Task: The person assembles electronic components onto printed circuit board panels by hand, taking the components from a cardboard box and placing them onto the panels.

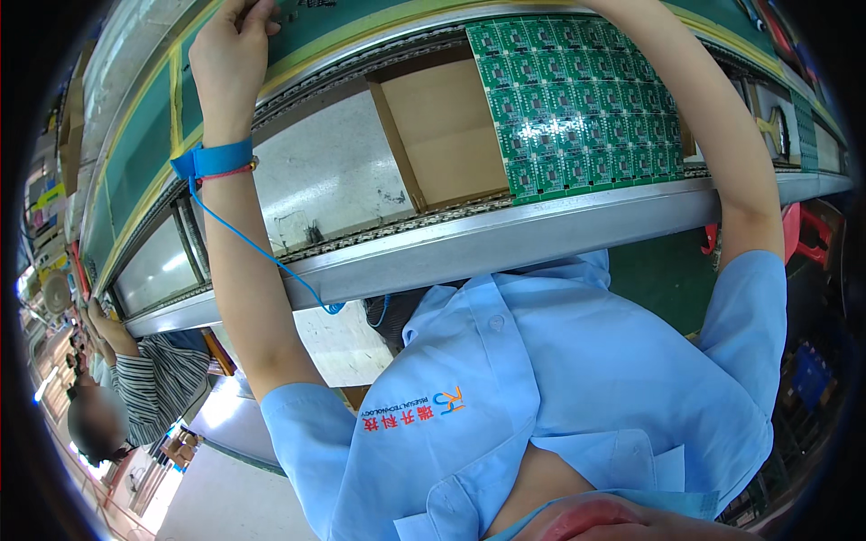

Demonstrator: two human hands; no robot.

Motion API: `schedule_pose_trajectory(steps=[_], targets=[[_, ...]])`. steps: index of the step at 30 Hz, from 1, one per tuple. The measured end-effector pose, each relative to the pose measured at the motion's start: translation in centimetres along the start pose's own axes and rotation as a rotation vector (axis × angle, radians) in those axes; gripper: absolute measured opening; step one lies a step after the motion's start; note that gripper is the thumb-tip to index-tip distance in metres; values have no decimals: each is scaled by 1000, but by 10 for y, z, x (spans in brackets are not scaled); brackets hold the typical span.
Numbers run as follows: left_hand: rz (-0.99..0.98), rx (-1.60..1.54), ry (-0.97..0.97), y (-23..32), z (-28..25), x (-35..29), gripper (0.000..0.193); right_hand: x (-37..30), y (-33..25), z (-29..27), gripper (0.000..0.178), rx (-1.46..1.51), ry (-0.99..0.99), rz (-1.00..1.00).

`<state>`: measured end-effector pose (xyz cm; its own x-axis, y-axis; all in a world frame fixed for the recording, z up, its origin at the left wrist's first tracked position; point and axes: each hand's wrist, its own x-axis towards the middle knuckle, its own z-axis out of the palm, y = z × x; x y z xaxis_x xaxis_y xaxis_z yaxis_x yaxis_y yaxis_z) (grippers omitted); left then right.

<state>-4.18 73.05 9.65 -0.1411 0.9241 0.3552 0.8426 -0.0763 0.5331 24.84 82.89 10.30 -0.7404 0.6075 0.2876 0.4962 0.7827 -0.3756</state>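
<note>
My left hand (232,38) is raised at the top left, over the green-matted ledge beyond the conveyor. Its fingers are curled together at the picture's edge, and whatever they may hold is too small to make out. A few tiny dark parts (290,16) lie on the green mat beside the fingertips. A blue wrist strap (224,160) with a coiled blue cord circles my left wrist. My right forearm (708,81) reaches up past the right side of a green circuit board panel (582,117), and the right hand lies beyond the upper edge. The panel rests across the conveyor rails.
The conveyor's metal front rail (505,224) runs between my body and the panel. Below the chain tracks show a cardboard box (446,135) and a pale surface (329,180). Another green panel (805,131) sits far right. A co-worker in a striped sleeve (167,374) is at the left.
</note>
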Motion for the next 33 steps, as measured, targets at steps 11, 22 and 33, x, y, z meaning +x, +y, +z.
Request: schedule_pose_trajectory(steps=[11,22,33], targets=[[203,-275,-257,95,-1,-50,14,2,-8,0,13,127,118,26],[521,-195,-488,184,36,-123,32,-49,-4,-28,15,60,247,-80],[623,54,-506,201,37,-124,32,-132,-39,-49,12,335,270,-249]])
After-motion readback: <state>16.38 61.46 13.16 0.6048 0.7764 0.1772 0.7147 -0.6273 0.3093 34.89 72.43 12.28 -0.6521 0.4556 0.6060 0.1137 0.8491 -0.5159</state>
